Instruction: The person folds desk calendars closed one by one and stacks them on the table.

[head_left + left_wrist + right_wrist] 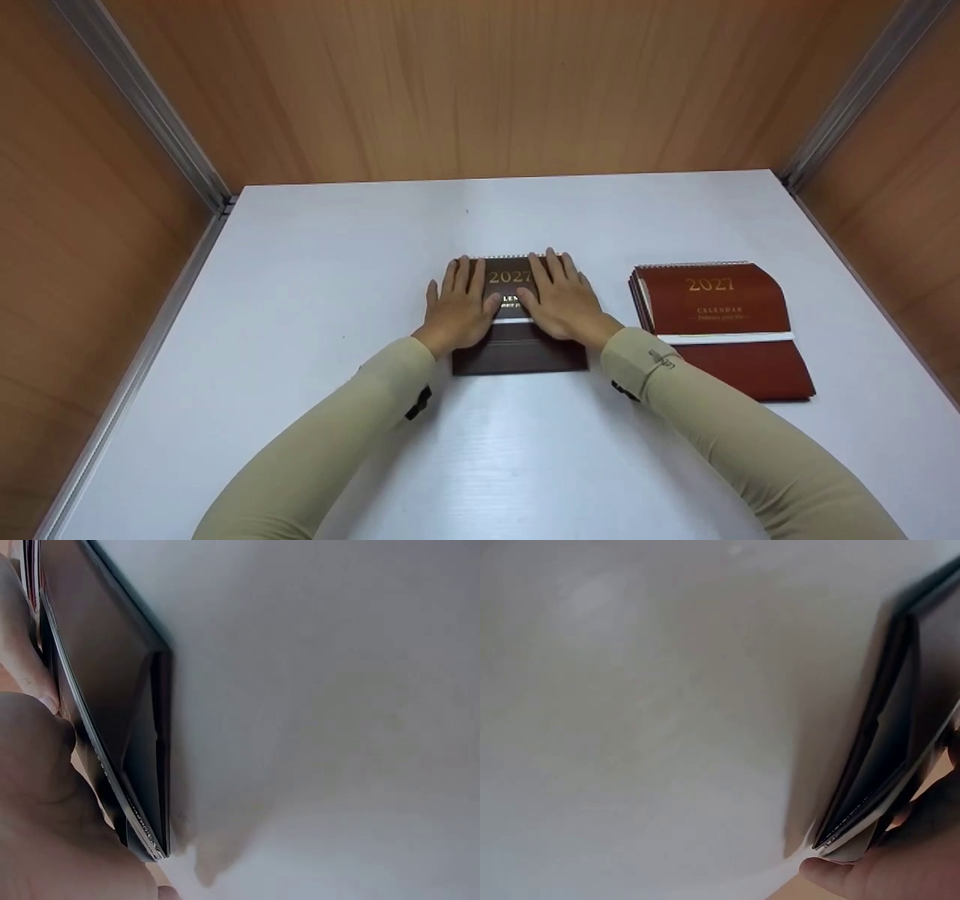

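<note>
A dark brown spiral-bound 2027 desk calendar (517,354) lies on the white table, its wire binding on the far side. My left hand (459,311) rests on the left part of its cover with fingers extended. On the right part, my right hand (561,306) lies the same way, thumb pointing inward toward the other thumb. Gold lettering shows between the hands, partly covered. Seen from the left wrist, the calendar's side (105,667) shows a wedge-shaped gap under the sloping cover. The right wrist view shows a similar gap beside the calendar's cover (939,667).
To the right lies a red-brown 2027 calendar (712,307) with a white band, its lower left part hidden by my right sleeve (720,405). Wood-patterned panels (487,90) with metal corner rails enclose the white table (337,247) at the back and sides.
</note>
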Demonstrator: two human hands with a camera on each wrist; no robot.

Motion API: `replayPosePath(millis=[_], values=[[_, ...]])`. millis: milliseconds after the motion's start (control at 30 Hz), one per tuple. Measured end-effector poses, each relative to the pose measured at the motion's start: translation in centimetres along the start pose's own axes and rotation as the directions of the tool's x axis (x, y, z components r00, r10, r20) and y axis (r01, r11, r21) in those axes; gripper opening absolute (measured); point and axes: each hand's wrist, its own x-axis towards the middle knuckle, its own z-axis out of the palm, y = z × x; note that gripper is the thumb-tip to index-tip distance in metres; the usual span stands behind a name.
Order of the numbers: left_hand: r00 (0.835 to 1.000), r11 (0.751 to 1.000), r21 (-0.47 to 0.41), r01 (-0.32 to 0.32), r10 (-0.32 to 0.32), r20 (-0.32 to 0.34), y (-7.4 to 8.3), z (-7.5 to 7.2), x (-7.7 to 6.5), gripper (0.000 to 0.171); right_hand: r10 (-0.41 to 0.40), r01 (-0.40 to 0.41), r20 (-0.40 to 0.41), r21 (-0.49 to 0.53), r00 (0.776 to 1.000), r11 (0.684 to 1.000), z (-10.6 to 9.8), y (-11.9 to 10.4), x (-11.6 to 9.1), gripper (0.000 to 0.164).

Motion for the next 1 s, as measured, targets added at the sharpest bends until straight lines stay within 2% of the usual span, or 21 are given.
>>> replayPosePath(millis=[167,267,433,533,1000], values=[[1.000,1.000,0.011,0.015,-0.016,0.019,0.1,0.1,-0.2,0.073,0.005,-0.005,0.010,0.013,1.000,1.000,0.4,0.1,0.0,0.074],[1.000,1.000,-0.011,0.022,-0.022,0.018,0.3,0.0,-0.6,0.073,0.009,-0.009,0.020,0.017,1.000,1.000,0.4,0.0,-0.1,0.075],[1.000,0.999,-0.042,0.011,-0.011,0.013,0.5,-0.2,-1.2,0.073,0.011,-0.011,0.032,0.011,0.999,1.000,0.5,0.0,-0.2,0.075],[1.000,0.999,-0.031,0.012,-0.011,0.029,0.6,-0.3,-1.3,0.074,0.006,-0.006,0.041,0.002,0.999,1.000,0.6,0.0,-0.3,0.075],[0.998,0.999,-0.024,0.024,-0.023,0.055,0.4,0.0,-1.1,0.074,0.037,-0.035,0.085,-0.033,0.996,0.999,1.5,0.3,0.4,0.077]])
